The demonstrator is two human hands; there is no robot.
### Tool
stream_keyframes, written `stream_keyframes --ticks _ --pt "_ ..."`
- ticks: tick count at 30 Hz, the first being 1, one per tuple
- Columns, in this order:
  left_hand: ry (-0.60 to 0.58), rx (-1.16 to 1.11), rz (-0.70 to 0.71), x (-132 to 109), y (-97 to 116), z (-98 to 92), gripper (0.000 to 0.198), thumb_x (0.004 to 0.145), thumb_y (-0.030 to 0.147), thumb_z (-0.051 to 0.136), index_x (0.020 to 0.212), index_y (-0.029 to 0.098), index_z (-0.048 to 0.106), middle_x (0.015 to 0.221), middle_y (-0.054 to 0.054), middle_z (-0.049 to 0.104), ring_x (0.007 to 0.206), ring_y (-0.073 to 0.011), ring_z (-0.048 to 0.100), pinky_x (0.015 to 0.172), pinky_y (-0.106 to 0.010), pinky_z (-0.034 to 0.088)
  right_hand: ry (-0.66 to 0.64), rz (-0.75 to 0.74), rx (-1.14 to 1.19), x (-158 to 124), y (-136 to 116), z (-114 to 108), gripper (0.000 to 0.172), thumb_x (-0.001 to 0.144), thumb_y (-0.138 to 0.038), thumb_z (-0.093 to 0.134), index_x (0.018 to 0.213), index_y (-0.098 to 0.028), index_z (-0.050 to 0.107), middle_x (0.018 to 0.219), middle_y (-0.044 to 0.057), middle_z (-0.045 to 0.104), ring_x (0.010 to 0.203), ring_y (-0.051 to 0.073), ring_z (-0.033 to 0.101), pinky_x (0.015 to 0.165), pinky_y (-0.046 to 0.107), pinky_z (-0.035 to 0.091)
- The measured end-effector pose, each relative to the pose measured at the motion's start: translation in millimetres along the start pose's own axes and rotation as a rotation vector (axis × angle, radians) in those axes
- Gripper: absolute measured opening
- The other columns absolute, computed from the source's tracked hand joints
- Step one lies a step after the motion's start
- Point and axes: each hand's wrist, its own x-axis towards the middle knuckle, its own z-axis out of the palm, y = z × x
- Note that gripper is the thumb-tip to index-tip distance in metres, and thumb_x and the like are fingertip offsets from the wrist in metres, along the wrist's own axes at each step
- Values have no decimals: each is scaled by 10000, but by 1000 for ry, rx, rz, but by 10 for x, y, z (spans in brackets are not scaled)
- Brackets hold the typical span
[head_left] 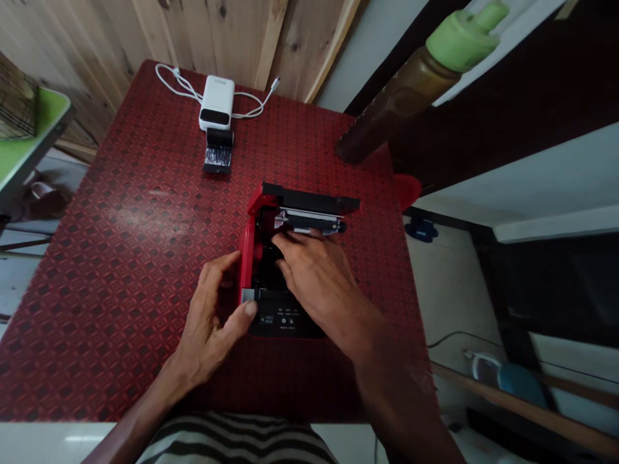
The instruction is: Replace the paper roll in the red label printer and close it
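Note:
A small red and black printer sits on the table in front of me, its lid raised and its inside exposed. Under the lid a roller part shows. My left hand grips the printer's left side, the thumb on its front left corner and the fingers spread along the red edge. Reaching into the open compartment is my right hand, fingers bent downward. Its fingertips are hidden, so I cannot tell whether it pinches anything there.
The table has a red patterned cover. Toward the back lie a white power bank with white cables and a small black roll with a marked strip. A tall brown bottle with a green cap stands at the back right.

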Motion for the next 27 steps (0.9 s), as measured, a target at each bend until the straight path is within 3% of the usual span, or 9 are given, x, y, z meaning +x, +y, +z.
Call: stream_keyframes --ticks 2,5,9,12,16,21,27 --pt "5 -1 0 4 5 0 658 1088 625 714 1638 280 609 1540 -140 695 1388 -372 661 1158 -574 538 10 -9 37 -28 4 3 316 1059 -9 614 1205 -177 838 1250 178 891 1261 367 808 1126 549 636" --pt "1 -5 0 10 8 1 659 1090 633 710 1633 272 613 1518 -141 698 1370 -370 668 1143 -568 540 123 -21 143 -155 27 -29 461 1047 40 581 1350 -206 826 1366 147 875 1300 328 817 1196 553 643" --pt "1 2 17 4 -1 2 667 1096 651 702 1635 268 617 1503 -141 699 1329 -363 670 1102 -552 546 175 -141 319 -411 118 -173 567 1073 56 540 1437 -279 817 1411 70 876 1314 246 827 1182 481 690" --pt "0 4 15 -3 -12 1 673 1100 663 692 1639 269 614 1493 -138 702 1279 -352 691 1093 -544 549 148 -238 363 -515 191 -267 496 1084 30 599 1372 -281 856 1387 60 889 1304 235 830 1163 460 707" --pt "3 4 13 8 -16 -1 678 1095 664 695 1636 264 612 1452 -132 719 1253 -350 716 1092 -536 558 120 -269 311 -484 209 -267 468 1035 59 674 1281 -275 890 1315 54 907 1255 255 828 1167 496 701" --pt "9 16 2 27 8 0 695 1068 696 705 1611 268 632 1413 -125 744 1214 -345 725 1080 -542 580 116 -284 286 -415 178 -228 384 1032 51 707 1202 -244 884 1282 71 891 1184 251 812 1071 445 712" --pt "10 -49 -73 32 130 -50 662 1102 681 667 1615 264 649 1485 -148 746 1341 -372 721 1144 -582 583 175 -264 295 -452 186 -131 292 1114 -7 644 962 -213 786 1022 49 828 965 226 745 903 391 663"
